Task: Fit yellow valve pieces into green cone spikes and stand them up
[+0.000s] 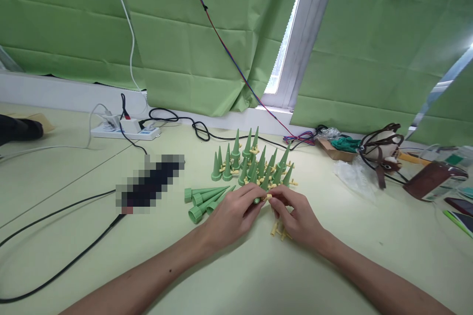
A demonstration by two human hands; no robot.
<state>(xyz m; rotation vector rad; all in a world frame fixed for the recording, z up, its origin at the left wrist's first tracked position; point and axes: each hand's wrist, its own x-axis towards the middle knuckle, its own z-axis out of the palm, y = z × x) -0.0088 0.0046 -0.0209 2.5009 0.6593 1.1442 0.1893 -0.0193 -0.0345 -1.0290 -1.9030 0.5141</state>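
Observation:
My left hand [231,211] is closed around a green plastic watering spike [256,201], mostly hidden by the fingers. Meeting it from the right, my right hand [303,214] pinches a small yellow valve [268,197] against the spike. Whether the two are joined I cannot tell. Just behind the hands stands a group of upright green spikes [236,147], many with yellow valves sticking out of their sides. Several bare spikes [195,214] lie on their sides left of my left hand. Loose yellow valves [274,229] rest under and beside my right hand.
A blurred-out dark object [150,184] with a black cable lies on the table to the left. Behind it is a white power strip [103,131]. At the right are a clear plastic bag [356,177], a dark red pouch [432,179] and phones [460,219]. Green curtains hang behind.

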